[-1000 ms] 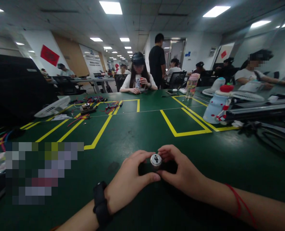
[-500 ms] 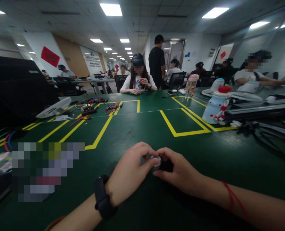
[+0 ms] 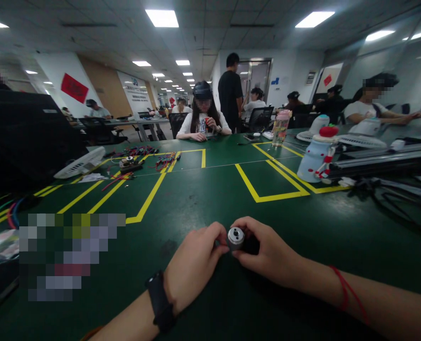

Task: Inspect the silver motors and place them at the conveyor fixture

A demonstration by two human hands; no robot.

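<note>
A small cylindrical motor point(image 3: 236, 235) with a silver top face, a dark centre and small holes stands in front of me over the table. My right hand point(image 3: 267, 251) is closed around it, thumb low and forefinger behind its top. My left hand point(image 3: 201, 258) is at the motor's left side, thumb and forefinger drawn together in a pinch. Those fingertips are right against or very close to the motor's side. Anything between them is hidden. The motor's lower part is partly covered by my fingers.
The green table point(image 3: 192, 199) bears yellow tape outlines point(image 3: 283, 196). At the left lie bundled wires point(image 3: 167, 161) and a white fan point(image 3: 80, 163). At the right stand a blue bottle point(image 3: 313, 158), metal rails point(image 3: 380, 161) and black cables point(image 3: 388, 194). A person point(image 3: 203, 116) sits opposite.
My left thumb and fingers have come off the motor's top and moved down to its left side, so the silver face now shows. My right hand keeps its hold.
</note>
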